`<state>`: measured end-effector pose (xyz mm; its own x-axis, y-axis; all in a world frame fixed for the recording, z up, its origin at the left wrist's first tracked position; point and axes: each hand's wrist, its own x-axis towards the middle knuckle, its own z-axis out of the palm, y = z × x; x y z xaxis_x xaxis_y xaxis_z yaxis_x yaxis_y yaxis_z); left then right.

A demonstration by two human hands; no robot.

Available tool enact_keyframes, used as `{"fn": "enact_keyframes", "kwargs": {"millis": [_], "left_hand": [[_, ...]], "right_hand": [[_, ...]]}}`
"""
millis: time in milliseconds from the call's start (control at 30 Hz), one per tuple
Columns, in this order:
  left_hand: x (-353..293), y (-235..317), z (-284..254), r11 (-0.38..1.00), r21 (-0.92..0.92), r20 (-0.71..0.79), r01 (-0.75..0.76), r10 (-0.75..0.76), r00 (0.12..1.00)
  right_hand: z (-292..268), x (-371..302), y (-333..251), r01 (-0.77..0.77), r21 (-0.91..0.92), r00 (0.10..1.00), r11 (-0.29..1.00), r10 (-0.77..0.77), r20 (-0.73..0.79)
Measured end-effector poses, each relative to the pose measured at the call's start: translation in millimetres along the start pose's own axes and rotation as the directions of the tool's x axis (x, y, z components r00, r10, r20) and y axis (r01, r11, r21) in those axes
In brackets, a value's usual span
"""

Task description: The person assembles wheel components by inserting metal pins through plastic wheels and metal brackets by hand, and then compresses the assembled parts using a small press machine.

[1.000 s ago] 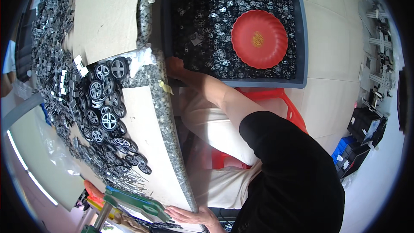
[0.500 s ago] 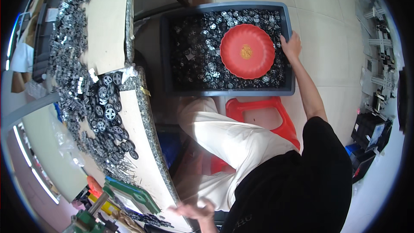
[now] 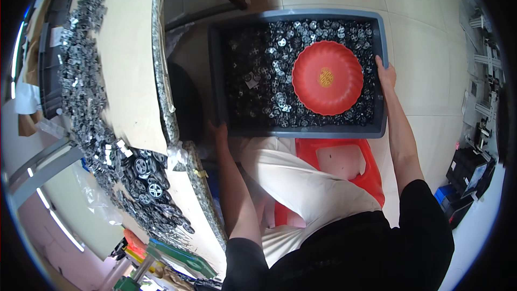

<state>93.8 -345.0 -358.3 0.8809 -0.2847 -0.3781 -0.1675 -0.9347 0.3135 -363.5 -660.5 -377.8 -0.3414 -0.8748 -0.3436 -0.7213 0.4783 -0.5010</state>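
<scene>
A large grey plastic bin (image 3: 312, 131) lies across the middle, its floor covered with small black and silver wheel-shaped parts (image 3: 280, 67). On those parts, toward the right end, rests a red scalloped bowl (image 3: 327, 97) with a gold mark at its centre. My right hand (image 3: 386, 74) is closed around the bin's right rim, thumb inside. At the near left corner, my left hand (image 3: 217, 130) grips the bin's left end; shadow and the bin wall hide part of its fingers.
A worktable (image 3: 129, 64) on the left bears heaps of small metal pieces (image 3: 83, 86) and black spoked wheels (image 3: 153, 186). Its stone edge (image 3: 166, 75) runs close to the bin. A green machine (image 3: 180, 256) stands at its near end. Below the bin is a red stool (image 3: 371, 170).
My left hand has gone from beside the table's near end to the bin's left end. The bin, bowl and right hand appear slightly farther right and lower as the view shifts.
</scene>
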Motion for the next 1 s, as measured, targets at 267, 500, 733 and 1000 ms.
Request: {"fn": "enact_keyframes", "kwargs": {"millis": [267,500,733,1000], "left_hand": [[16,-69,43,0.677,-0.708,0.055,0.201,-0.231,0.971],[12,-79,54,0.831,-0.556,-0.15,-0.002,-0.098,0.984],[-18,-41,25,0.703,-0.711,-0.113,0.008,-0.126,0.986],[-23,-43,26,0.659,-0.752,-0.119,-0.025,-0.097,0.988]], "right_hand": [[21,4,21,0.06,0.22,0.998,0.974,-0.066,0.022],[7,-4,-3,0.035,0.205,0.999,0.978,-0.033,-0.011],[17,7,11,0.041,0.19,0.998,0.981,-0.031,-0.054],[25,12,16,0.003,0.237,1.0,0.972,0.003,-0.025]]}}
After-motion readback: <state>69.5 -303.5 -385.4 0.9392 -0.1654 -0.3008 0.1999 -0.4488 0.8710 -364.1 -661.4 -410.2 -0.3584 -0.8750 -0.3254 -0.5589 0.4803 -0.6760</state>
